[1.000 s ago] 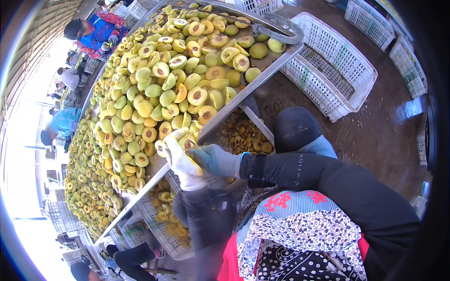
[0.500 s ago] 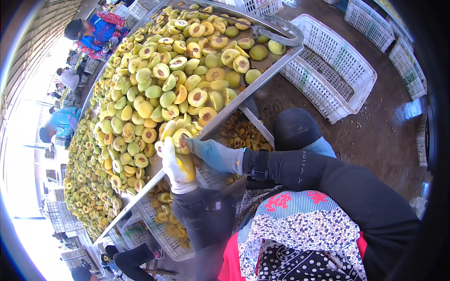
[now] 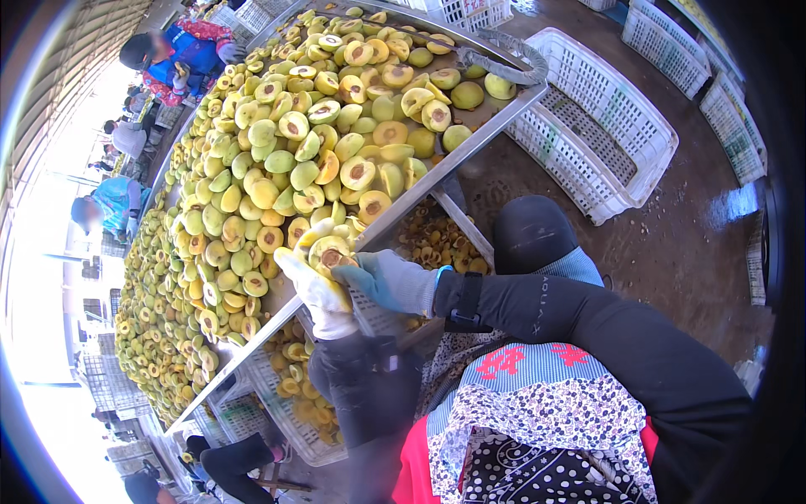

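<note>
Head | fruit half [image 3: 327,250]: at the bench's [image 3: 470,150] near edge, cut face up, roundish, no clear long axis | left hand [image 3: 312,284]: fingers curled round its left and underside, gripping | right hand [image 3: 393,281]: fingers bunched at its lower-right rim, pinching or not cannot tell | hands equally near

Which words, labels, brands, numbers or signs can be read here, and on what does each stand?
I describe lettering without copying it.
Black right sleeve: small pale lettering.
Blue striped apron cloth: large red characters.
Black left sleeve: small pale tag, too small to read.
White crate at top centre: red marks, too blurred to read.
</note>
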`<state>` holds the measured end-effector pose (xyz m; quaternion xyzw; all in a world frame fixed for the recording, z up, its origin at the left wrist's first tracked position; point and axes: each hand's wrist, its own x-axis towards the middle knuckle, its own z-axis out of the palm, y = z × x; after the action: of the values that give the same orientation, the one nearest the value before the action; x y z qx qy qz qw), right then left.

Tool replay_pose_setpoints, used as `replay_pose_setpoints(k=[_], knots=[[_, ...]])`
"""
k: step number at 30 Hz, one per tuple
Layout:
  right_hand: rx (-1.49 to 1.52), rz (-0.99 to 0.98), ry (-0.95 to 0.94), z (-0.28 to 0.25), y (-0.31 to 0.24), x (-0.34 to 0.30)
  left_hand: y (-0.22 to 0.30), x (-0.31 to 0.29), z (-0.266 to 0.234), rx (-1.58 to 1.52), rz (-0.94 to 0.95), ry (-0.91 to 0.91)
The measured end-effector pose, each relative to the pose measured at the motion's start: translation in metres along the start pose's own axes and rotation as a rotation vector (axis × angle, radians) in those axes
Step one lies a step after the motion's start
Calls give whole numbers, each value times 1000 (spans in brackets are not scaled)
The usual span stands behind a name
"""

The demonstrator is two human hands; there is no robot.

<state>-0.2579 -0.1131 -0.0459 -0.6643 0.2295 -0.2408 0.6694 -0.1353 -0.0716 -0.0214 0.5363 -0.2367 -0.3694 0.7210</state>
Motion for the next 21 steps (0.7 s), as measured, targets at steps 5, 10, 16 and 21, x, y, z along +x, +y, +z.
replay_pose_setpoints(k=[5,10,16,21], knots=[[-28,30,7,-1,-2,-4,1,-5,7,-5,7,30],[-63,-16,9,1,4,4,-4,0,3,98,91,58],[-415,86,-30,-30,-3,-2,6,3,19,375,-76,-117],[135,4,-82,-22,23,0,8,-10,16,403,-13,-227]])
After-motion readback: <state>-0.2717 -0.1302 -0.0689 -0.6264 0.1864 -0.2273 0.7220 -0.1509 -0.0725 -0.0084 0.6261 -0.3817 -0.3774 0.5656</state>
